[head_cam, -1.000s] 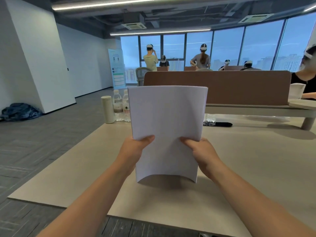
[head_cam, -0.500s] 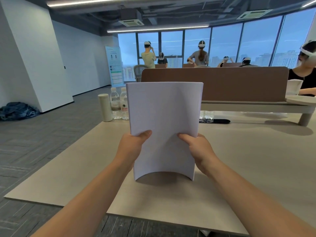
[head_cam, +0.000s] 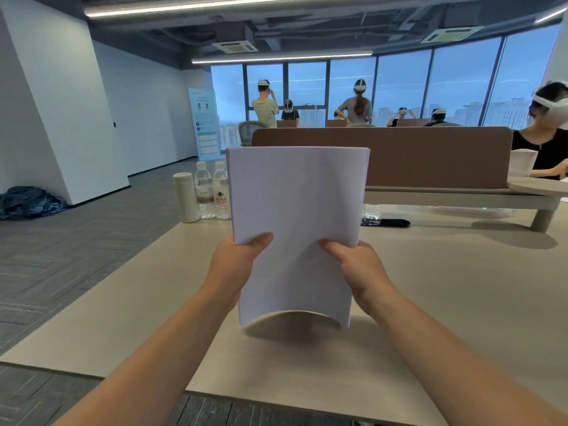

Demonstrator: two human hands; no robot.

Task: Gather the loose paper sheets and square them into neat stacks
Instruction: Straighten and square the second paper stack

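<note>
A stack of white paper sheets [head_cam: 296, 216] stands upright in the middle of the view, bowed so its bottom edge arches just above the beige table [head_cam: 445, 302]. My left hand [head_cam: 236, 262] grips the stack's left edge with the thumb on the front. My right hand [head_cam: 356, 265] grips the right edge the same way. The top edges of the sheets look aligned. No loose sheets are visible on the table.
A white flask [head_cam: 186, 198] and two water bottles [head_cam: 213, 195] stand at the table's far left. A black object [head_cam: 387, 222] lies behind the stack on the right, before a brown divider [head_cam: 430, 155]. A person sits at the far right; others stand by the windows.
The stack stays held upright in both hands with the same grip; it has shifted only slightly as my head moved.
</note>
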